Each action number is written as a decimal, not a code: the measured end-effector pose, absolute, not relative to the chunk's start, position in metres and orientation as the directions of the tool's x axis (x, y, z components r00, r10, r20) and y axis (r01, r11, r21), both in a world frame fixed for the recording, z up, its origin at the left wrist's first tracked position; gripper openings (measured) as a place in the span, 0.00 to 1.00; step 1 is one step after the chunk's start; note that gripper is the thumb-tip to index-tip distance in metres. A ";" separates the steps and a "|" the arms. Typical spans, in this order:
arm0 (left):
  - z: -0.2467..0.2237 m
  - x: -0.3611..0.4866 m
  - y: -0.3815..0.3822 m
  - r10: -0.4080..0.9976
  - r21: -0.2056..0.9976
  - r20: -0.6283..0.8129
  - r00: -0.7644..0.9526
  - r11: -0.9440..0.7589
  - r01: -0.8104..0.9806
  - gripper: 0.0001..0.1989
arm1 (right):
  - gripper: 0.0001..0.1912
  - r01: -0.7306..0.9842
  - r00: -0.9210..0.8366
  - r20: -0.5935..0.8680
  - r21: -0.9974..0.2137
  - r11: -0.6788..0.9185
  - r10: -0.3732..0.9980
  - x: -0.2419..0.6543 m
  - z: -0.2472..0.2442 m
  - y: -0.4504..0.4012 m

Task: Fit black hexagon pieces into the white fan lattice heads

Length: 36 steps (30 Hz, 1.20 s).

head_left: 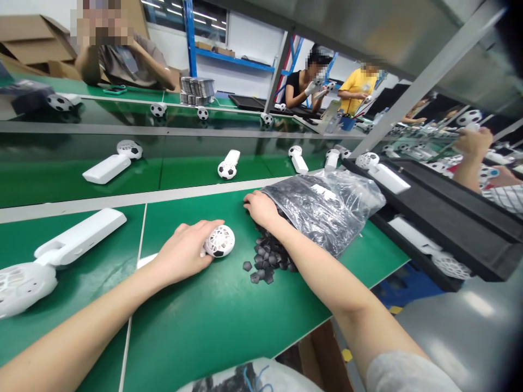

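Observation:
My left hand (pixel 183 253) is closed over a small white fan head with a football pattern (pixel 219 241), pressing it against the green belt (pixel 212 321). Its white handle barely shows under my palm. My right hand (pixel 261 209) rests at the mouth of a clear plastic bag (pixel 322 209) stuffed with black pieces. Loose black hexagonal pieces (pixel 265 258) spill from the bag onto the belt beside my right wrist. My right fingertips are hidden among them, so I cannot tell whether they hold any.
A large white fan (pixel 77 239) lies left of my left hand, and several more stand on the belt beyond. A black tray (pixel 433 201) sits at the right, holding another fan. Co-workers handle fans farther along, and another person's hand (pixel 474 142) is raised at the right.

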<state>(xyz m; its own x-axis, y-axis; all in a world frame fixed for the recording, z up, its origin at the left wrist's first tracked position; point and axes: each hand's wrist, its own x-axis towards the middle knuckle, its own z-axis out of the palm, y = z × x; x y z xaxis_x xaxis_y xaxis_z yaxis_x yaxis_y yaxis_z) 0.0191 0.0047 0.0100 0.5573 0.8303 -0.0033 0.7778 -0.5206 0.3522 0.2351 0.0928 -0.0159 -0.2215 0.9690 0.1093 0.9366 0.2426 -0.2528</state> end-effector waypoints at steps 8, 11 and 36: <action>0.005 0.003 0.025 0.822 0.206 0.085 0.563 -0.568 0.797 0.29 | 0.05 0.878 -0.358 0.041 -0.325 0.351 0.933 0.250 -0.006 0.060; 0.001 0.003 0.028 0.833 0.217 0.100 0.544 -0.552 0.805 0.28 | 0.05 0.875 -0.358 0.071 -0.321 0.362 0.931 0.251 -0.003 0.049; 0.000 0.012 0.015 0.868 0.390 0.035 0.496 -0.469 0.793 0.38 | 0.03 0.534 -0.472 0.290 -0.657 0.532 0.833 0.221 0.011 0.020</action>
<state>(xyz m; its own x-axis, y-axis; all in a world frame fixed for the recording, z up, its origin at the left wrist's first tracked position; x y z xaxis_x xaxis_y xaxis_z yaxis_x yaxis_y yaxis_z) 0.0122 0.0150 0.0003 0.4957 0.8678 0.0353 0.7926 -0.4686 0.3900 0.2210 0.0203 0.0113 -0.4721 0.8325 0.2900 0.5340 0.5318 -0.6573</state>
